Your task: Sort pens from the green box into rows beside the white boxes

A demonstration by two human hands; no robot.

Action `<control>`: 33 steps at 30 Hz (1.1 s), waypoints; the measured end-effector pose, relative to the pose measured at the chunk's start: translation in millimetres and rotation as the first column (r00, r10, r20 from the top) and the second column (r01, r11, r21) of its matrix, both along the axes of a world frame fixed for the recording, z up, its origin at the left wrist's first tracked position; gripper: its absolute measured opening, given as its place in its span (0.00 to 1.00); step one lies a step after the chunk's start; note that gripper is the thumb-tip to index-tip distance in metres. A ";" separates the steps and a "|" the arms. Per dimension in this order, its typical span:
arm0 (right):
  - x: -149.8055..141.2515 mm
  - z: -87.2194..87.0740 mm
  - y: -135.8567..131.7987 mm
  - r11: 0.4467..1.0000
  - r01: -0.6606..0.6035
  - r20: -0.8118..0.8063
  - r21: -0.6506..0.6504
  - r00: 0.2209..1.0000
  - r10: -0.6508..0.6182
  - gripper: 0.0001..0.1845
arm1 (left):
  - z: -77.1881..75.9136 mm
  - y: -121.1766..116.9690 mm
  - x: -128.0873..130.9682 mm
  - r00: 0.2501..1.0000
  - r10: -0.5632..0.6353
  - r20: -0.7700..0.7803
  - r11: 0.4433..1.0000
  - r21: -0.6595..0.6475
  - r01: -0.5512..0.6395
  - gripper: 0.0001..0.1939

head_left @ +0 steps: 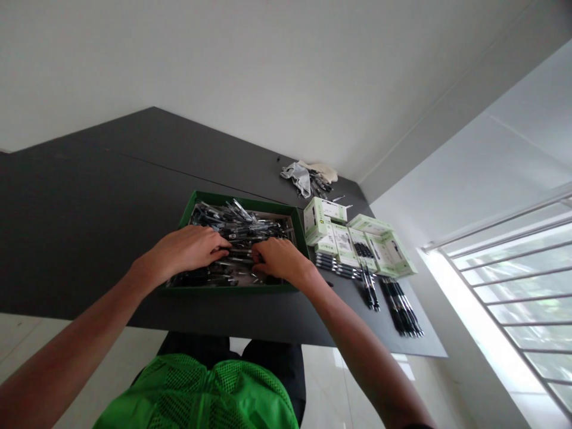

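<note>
A shallow green box [243,289] on the table in front of me holds a jumbled heap of pens [243,226] with clear and black barrels. My left hand [196,247] reaches over the box's left half, thumb and fingers closed on pens in the heap. My right hand [279,259] is inside the right half, fingers curled down around the other ends of pens lying between the two hands. The fingertips are partly hidden, so how many pens each holds cannot be made out.
Right of the green box stand light-green and white cartons [342,244], some with pens in them. Rows of black pens [401,307] lie near the table's right end. Grey and cream cloths [298,177] with loose pens lie against the wall. A barred window [522,292] is at right.
</note>
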State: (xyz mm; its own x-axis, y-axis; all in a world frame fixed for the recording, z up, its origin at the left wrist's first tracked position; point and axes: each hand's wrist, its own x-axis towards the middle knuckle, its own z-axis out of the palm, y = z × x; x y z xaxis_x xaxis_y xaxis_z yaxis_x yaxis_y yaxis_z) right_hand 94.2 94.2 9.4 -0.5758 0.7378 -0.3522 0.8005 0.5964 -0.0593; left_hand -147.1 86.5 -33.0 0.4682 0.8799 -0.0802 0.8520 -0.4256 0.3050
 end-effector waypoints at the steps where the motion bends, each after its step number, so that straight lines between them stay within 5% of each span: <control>1: -0.7 1.0 0.7 0.999 0.021 0.008 0.040 1.000 -0.021 0.09 | 2.3 -0.7 1.1 1.000 0.001 -0.020 1.000 -0.009 -0.001 0.17; 6: 11.5 14.2 0.6 0.986 0.085 -0.064 0.145 0.995 -0.076 0.10 | 12.2 -3.2 7.0 0.993 -0.003 -0.117 0.999 -0.037 -0.002 0.18; 14: 21.8 11.8 -1.1 0.979 -0.108 -0.140 -0.172 0.987 0.084 0.14 | 3.7 -0.4 2.6 0.993 -0.021 -0.119 0.999 -0.028 0.018 0.19; 21: -0.1 -5.4 2.3 0.963 -0.164 -0.164 -0.212 0.978 0.130 0.14 | 5.0 -1.0 3.6 0.991 -0.015 -0.134 0.999 -0.047 0.009 0.21; 28: -12.3 9.4 -12.9 0.998 -0.018 -0.020 -0.058 1.000 0.017 0.15 | 5.8 -2.5 3.1 0.993 -0.011 -0.117 1.000 -0.024 0.008 0.20; 33: -9.6 10.4 -17.1 1.000 0.004 -0.069 -0.008 0.998 -0.004 0.16 | 0.6 -2.7 0.3 0.999 0.026 -0.037 1.000 -0.012 -0.026 0.20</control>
